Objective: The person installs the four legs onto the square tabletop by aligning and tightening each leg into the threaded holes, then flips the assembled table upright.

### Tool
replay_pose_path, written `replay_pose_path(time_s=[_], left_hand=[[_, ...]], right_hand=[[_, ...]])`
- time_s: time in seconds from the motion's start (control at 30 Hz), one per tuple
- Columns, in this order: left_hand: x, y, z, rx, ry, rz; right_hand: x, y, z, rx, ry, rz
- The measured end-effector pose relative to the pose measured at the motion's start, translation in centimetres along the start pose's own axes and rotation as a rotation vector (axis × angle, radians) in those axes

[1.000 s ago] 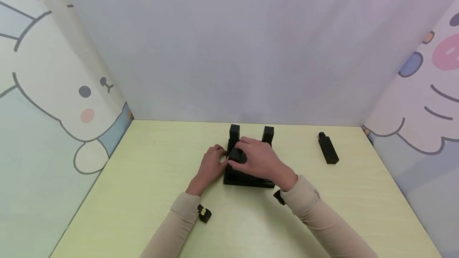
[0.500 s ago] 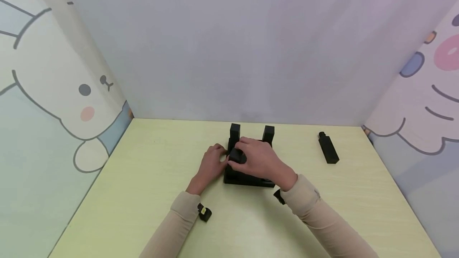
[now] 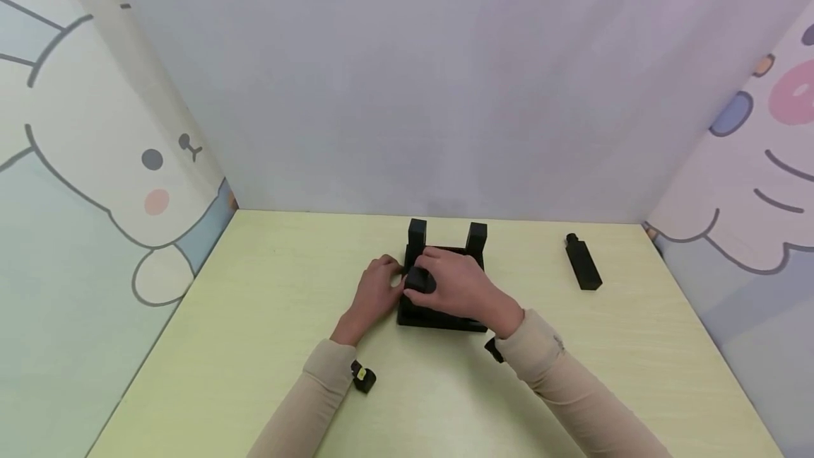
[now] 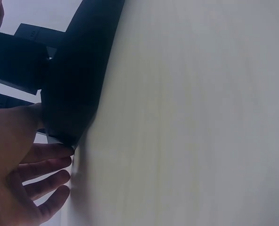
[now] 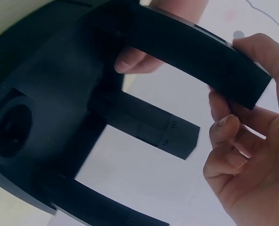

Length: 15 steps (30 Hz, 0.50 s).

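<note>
A black base [image 3: 439,319] lies on the table in the head view, with black square posts rising from it. My right hand [image 3: 454,281] pinches the top of the near-left post [image 3: 418,280] between thumb and fingers. In the right wrist view this post [image 5: 201,54] stands at the base's edge, and my right hand [image 5: 252,146] curls at its free end. My left hand [image 3: 374,293] grips the base's left side. In the left wrist view the left hand [image 4: 17,165] has its thumb behind the base [image 4: 76,80] and its fingers at the corner.
A loose black post [image 3: 583,264] with a round peg lies on the table [image 3: 254,345] to the right. The base has a round hole [image 5: 12,131] at another corner. Behind stands a pale curtain [image 3: 407,90], with cartoon-printed sides.
My right hand has shifted slightly, and the top of the pinched post looks a little turned. The left hand, base and loose post stay in place.
</note>
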<state>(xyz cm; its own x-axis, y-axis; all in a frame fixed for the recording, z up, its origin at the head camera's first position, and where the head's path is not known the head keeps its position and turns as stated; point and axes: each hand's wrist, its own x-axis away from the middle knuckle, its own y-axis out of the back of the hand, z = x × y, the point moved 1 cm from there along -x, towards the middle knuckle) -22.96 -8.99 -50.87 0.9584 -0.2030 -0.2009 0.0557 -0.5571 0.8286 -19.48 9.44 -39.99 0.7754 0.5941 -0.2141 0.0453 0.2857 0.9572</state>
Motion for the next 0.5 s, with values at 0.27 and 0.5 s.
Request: replay_pose_path(time_s=[0.27, 0.5], left_hand=[[-0.10, 0.02, -0.04, -0.002, 0.003, -0.012], [0.07, 0.07, -0.04, 0.006, -0.003, -0.017]], right_hand=[[0.19, -0.73, -0.09, 0.009, 0.019, -0.049], [0.39, -0.78, -0.11, 0.002, 0.029, -0.068]])
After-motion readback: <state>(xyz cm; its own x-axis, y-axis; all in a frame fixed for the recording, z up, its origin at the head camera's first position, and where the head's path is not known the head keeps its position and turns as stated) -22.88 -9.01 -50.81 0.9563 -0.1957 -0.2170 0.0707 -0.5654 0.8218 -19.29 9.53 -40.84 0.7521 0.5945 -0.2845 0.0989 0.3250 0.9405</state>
